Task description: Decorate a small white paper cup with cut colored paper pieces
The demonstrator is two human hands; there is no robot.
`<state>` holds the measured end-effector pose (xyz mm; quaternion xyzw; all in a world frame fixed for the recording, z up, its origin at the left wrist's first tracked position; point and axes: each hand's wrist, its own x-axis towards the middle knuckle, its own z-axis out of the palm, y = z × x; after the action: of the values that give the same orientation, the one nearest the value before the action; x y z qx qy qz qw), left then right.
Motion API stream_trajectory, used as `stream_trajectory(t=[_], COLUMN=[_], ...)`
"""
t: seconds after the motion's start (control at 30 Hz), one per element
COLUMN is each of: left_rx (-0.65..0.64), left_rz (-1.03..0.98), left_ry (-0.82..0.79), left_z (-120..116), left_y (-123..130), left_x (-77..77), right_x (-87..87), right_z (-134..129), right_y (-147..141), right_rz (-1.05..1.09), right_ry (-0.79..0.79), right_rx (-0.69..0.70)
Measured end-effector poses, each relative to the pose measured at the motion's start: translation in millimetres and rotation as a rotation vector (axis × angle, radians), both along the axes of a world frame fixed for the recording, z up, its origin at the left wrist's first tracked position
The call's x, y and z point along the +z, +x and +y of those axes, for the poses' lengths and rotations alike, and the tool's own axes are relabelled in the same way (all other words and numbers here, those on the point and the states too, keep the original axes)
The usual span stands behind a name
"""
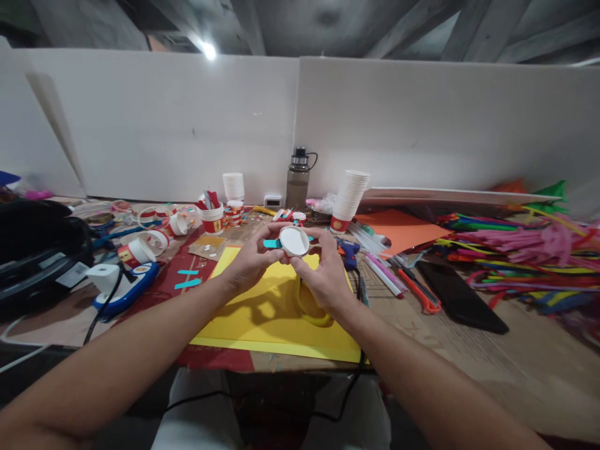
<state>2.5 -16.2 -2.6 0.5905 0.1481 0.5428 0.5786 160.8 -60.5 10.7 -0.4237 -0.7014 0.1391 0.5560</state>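
Lying along the near edge of the desk [450, 369], yellow sheets [262, 328] are crossed by the shadow of the raised hands. A yellow looped object [321, 322] is set on them, partly hidden by the right hand [324, 265]. Above the sheets, a small white round piece [294, 242] with a raised rim is gripped from both sides by the fingers of the right hand and the left hand [252, 262], its rimmed face turned toward the viewer. A teal strip [272, 244] is seen jutting from its left side, and a bit of teal is glimpsed at its right; whether these are fixed to it cannot be told.

To the left, two loose strips [187, 284], also teal, are laid on a red surface, near a blue-and-white device [124, 294]. To the right, a black phone [462, 297], an orange cutter [419, 290] and purple markers [385, 275] are laid near a blue glue gun [349, 253]. Farther off, an orange sheet [403, 228] is flanked by a heap of coloured pipe cleaners [529, 244]. At the back, stacked paper cups [350, 199] and a dark bottle [297, 181] are stood before white panels [422, 125].
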Motion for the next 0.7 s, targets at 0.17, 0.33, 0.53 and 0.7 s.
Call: stream_trajectory(t=[0.17, 0.33, 0.53, 0.7], left_rx=[0.000, -0.011, -0.011, 0.007], left_rz=[0.011, 0.017, 0.018, 0.019], left_ry=[-0.005, -0.010, -0.008, -0.028], left_z=[1.2, 0.3, -1.1, -0.5], left_y=[-0.4, -1.1, 0.0, -0.2], left_x=[-1.1, 0.2, 2.3, 0.8], right_x=[-0.9, -0.7, -0.3, 0.1], right_z=[0.2, 0.3, 0.0, -0.4], right_y=[0.4, 0.0, -0.2, 0.2], right_rz=[0.001, 0.003, 0.013, -0.007], right_ry=[-0.004, -0.021, -0.009, -0.014], right_rx=[0.000, 0.000, 0.011, -0.004])
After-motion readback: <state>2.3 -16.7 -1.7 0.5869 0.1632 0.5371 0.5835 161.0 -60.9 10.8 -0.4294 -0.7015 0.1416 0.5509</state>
